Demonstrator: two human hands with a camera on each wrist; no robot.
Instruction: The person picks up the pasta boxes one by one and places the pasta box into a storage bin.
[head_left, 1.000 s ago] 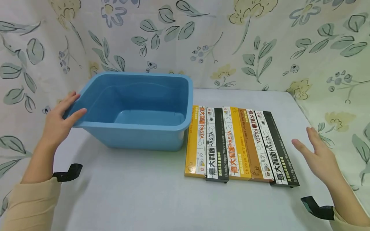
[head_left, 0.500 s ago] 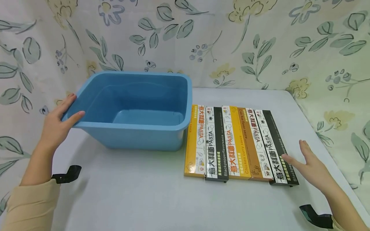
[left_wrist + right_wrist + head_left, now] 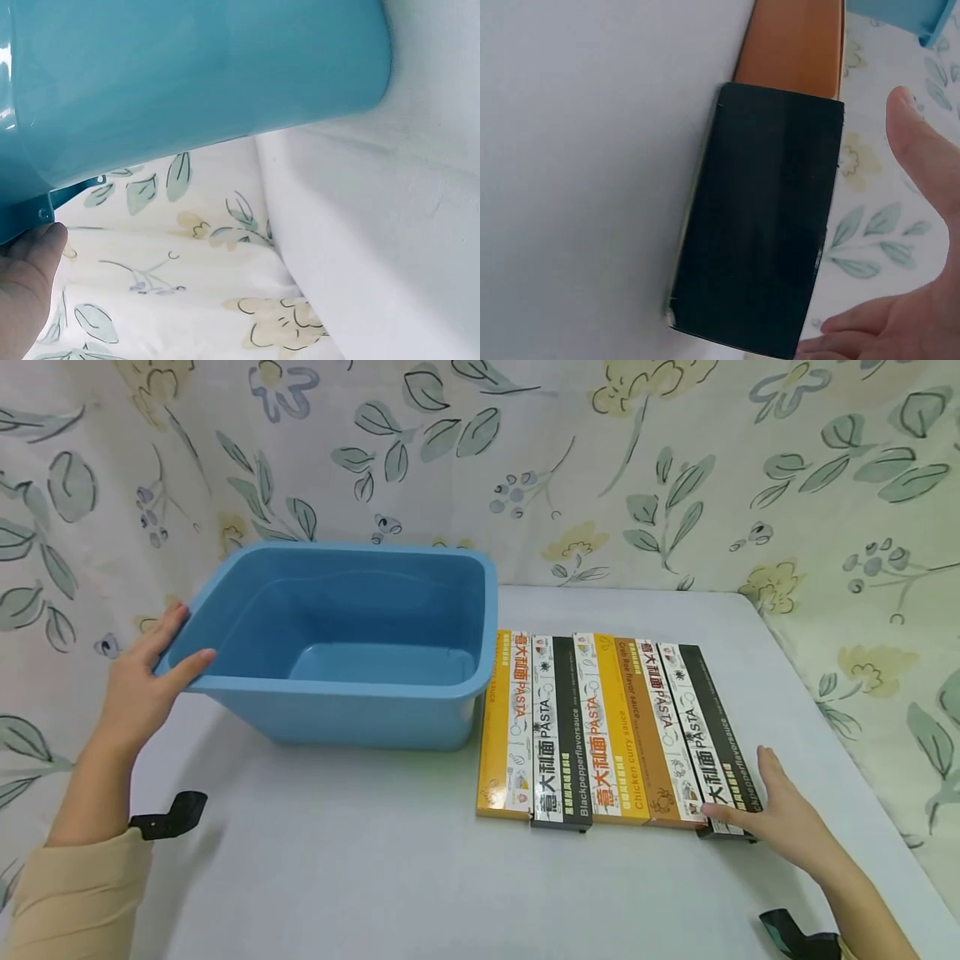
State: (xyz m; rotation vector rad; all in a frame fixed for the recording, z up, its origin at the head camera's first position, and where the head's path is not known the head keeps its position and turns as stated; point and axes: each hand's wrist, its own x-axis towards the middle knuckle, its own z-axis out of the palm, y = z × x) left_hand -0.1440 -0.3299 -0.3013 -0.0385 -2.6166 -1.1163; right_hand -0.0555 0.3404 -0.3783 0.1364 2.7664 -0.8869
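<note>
A blue plastic tub stands on the left of the table, also filling the top of the left wrist view as a blue wall. My left hand grips its left rim, thumb on top and fingertips under the edge. Several flat pasta boxes lie side by side to the tub's right. The rightmost is a black-and-white pepper-sauce pasta box. Over its near right end my right hand hovers, thumb and fingers spread apart. In the right wrist view the box's dark end sits between thumb and fingers, apparently untouched.
The row also holds yellow curry-sauce pasta boxes, a brown crab-roe one and another black one. The white table ends at a floral cloth behind and to the sides.
My right hand has come in leftward and down from the table's right side to the rightmost black pasta box. The left hand keeps its grip on the tub, which has barely shifted in view.
</note>
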